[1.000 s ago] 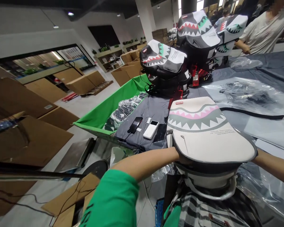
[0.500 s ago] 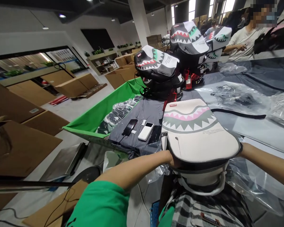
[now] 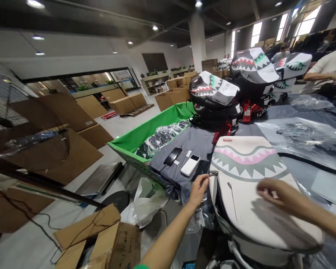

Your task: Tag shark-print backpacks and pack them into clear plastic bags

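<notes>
A cream backpack [image 3: 257, 194] with a pink and grey shark-mouth print lies face up before me, its top toward the far side. My left hand [image 3: 198, 192] is at its left edge, thumb and fingers pinched at the zipper pull [image 3: 213, 173] of the side seam. My right hand [image 3: 280, 196] hovers over the front panel, casting a shadow; its fingers look curled but are smeared by motion. A small slanted zipper [image 3: 233, 200] runs down the panel between the hands. Below it, a pale carry handle [image 3: 238, 256] shows at the near end.
Left of the backpack lie a white handheld device [image 3: 190, 165] and a black phone [image 3: 173, 156]. A green-lined bin [image 3: 123, 144] holds bagged goods. Stacked shark-print backpacks [image 3: 214, 93] stand behind. Clear plastic bags [image 3: 310, 138] lie rightward. An open carton [image 3: 123, 243] sits lower left; a co-worker [image 3: 329, 67] is far right.
Both hands have left the backpack's near sides: the left moved up to the side zipper, the right came over the front panel. The backpack now lies flatter, and the view has shifted left.
</notes>
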`<state>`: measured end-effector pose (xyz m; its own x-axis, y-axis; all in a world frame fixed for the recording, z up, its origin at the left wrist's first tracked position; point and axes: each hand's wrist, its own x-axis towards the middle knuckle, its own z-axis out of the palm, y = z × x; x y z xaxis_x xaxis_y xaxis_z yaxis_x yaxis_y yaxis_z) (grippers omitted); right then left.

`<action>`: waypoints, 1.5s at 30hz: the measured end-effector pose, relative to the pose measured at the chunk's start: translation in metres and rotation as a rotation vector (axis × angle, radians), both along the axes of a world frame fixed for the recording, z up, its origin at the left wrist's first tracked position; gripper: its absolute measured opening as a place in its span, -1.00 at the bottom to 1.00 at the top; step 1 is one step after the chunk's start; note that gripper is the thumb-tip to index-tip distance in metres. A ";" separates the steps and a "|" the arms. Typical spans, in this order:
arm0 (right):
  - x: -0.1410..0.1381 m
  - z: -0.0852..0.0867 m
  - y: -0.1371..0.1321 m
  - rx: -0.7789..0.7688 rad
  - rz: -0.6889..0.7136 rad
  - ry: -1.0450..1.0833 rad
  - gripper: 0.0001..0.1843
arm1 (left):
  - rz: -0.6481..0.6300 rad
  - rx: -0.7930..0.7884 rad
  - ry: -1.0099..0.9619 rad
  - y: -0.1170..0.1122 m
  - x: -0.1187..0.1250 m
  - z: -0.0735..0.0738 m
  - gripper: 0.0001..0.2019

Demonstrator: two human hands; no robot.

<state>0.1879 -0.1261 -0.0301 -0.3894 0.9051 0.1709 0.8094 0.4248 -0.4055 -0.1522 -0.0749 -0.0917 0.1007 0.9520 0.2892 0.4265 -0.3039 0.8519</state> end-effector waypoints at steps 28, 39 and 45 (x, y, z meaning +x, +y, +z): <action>-0.109 -0.016 -0.044 0.199 0.580 -0.138 -0.86 | 0.036 0.067 0.361 0.025 0.048 -0.034 -0.79; -0.131 -0.017 0.140 0.230 0.655 -0.158 -0.71 | 0.018 0.186 0.233 0.004 0.044 -0.028 -0.65; -0.136 -0.013 0.133 0.287 0.683 -0.264 -0.80 | -0.232 0.246 0.395 -0.042 0.009 0.000 -0.63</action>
<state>0.0515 0.0073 -0.0432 -0.9040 0.3851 0.1857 0.3856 0.9220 -0.0351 -0.1427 -0.1169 -0.0921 0.4478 0.8000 0.3993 0.5986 -0.6000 0.5308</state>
